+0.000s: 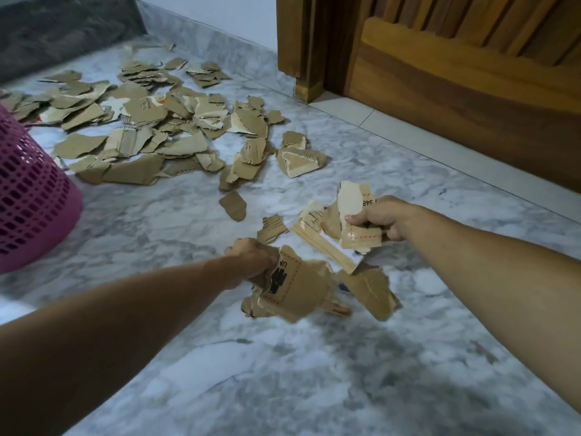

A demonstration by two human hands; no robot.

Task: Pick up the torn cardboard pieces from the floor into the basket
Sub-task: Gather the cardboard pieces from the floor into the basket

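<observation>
My left hand point(250, 258) grips a bundle of torn brown cardboard pieces point(295, 291), one with a black print, low over the marble floor. My right hand point(382, 217) grips another handful of cardboard pieces point(352, 221) a little farther right. Between the two hands a long pale strip point(320, 243) and a corrugated scrap point(272, 228) lie on the floor. A large scatter of torn pieces point(141, 127) covers the floor beyond, up to the far wall. The pink plastic basket point(28, 196) stands at the left edge, only partly in view.
A wooden door point(471, 73) and its frame point(301, 42) close off the right side behind a pale threshold. A dark slab point(63, 29) runs along the far left. A single cardboard scrap point(234, 204) lies apart on bare marble point(283, 372).
</observation>
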